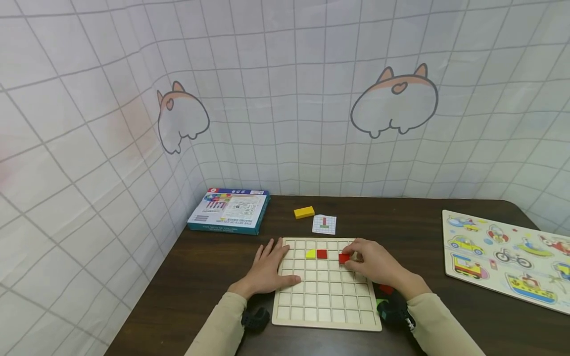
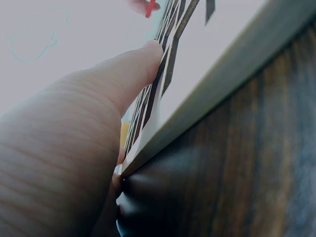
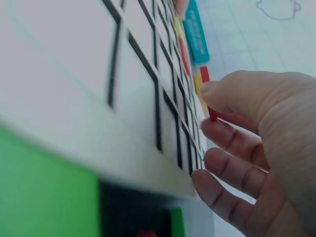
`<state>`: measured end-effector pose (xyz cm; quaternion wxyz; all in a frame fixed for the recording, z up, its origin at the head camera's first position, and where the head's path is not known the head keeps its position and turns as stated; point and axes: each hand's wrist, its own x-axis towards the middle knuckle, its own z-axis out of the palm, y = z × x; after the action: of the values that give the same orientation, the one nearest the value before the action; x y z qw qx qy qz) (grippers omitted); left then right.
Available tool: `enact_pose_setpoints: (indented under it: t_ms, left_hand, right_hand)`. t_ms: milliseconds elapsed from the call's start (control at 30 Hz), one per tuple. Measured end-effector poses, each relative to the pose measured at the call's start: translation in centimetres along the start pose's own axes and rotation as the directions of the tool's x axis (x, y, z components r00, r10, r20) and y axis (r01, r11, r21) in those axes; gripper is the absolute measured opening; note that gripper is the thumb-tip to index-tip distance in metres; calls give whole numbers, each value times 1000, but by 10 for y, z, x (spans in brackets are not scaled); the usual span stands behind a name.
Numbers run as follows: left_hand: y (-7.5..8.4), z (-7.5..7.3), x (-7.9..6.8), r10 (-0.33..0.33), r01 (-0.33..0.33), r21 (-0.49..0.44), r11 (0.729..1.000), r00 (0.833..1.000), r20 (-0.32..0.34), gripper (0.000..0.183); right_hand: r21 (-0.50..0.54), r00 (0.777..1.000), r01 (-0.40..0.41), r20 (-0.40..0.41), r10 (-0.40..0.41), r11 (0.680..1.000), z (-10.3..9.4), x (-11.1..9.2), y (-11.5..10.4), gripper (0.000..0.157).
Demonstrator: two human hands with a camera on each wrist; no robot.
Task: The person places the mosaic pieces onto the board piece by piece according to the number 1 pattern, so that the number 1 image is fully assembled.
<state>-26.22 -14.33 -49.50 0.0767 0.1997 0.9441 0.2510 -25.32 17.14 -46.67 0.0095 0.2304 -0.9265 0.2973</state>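
A pale wooden grid board (image 1: 325, 325) lies on the table, with a yellow piece (image 1: 310, 253) and a red square piece (image 1: 321, 253) side by side in its upper rows. My right hand (image 1: 374, 259) pinches a second red square tile (image 1: 343, 258) between thumb and fingers, over the board's upper right part; the right wrist view shows this tile (image 3: 209, 94) edge-on, above the slots. At the board's left edge, my left hand (image 1: 267, 269) rests with fingers spread and the thumb lying across the squares.
Behind the board are a yellow block (image 1: 304, 212) and a small pattern card (image 1: 324, 224). A boxed game (image 1: 229, 210) lies at the back left, a picture puzzle board (image 1: 507, 257) on the right. Red (image 1: 386, 289) and green pieces (image 3: 44, 187) lie beside the board, under the right forearm.
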Motion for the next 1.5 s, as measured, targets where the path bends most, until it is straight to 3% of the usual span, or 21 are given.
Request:
enact_pose_setpoints:
  t_ms: [733, 1500]
  left_hand:
    - [0, 3, 1, 4, -3, 27, 1000, 1000, -22, 96]
    - [-1, 6, 1, -4, 5, 41, 999, 1000, -15, 96]
  right_hand:
    - [-37, 994, 97, -54, -99, 995, 25, 10, -18, 20]
    - [-44, 995, 29, -91, -33, 999, 40, 11, -28, 17]
